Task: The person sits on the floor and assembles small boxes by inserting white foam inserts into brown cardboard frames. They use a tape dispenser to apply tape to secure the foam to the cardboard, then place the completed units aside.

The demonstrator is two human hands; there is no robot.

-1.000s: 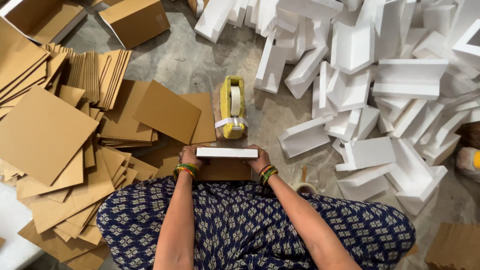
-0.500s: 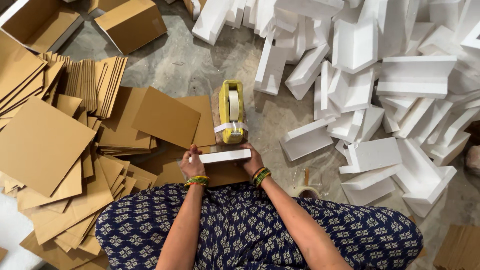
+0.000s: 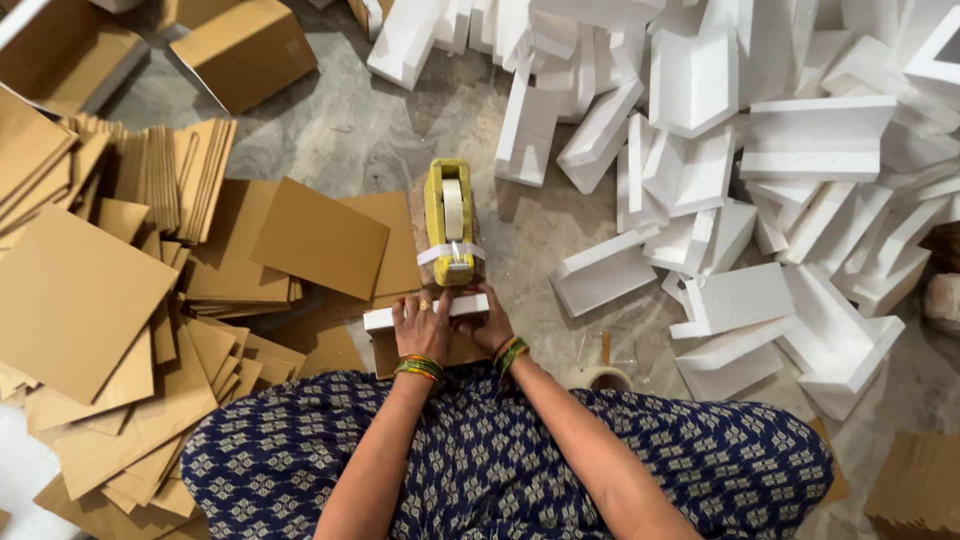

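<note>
From the head camera, the person sits on a grey concrete floor (image 3: 400, 130) with patterned blue cloth over the knees, and both hands rest on a flat white foam piece (image 3: 385, 318) that lies just in front of the lap, on top of a brown cardboard sheet (image 3: 335, 350). The left hand (image 3: 422, 325) lies palm down over the middle of the foam piece, fingers spread and pressing on it; the right hand (image 3: 490, 320) curls round its right end, gripping the edge. Coloured bangles ring both wrists. Touching the far edge of the foam piece stands a yellow tape dispenser (image 3: 450, 220) with a pale roll in it and a strip of tape drawn across its near end. On the left side of the floor lie loose stacks of square cardboard sheets (image 3: 90, 300), and closed brown cartons (image 3: 240, 50) sit toward the far left corner. The right half of the floor is heaped with white foam corner blocks (image 3: 740, 160). A tape roll (image 3: 600, 378) lies just beside the right forearm.
</note>
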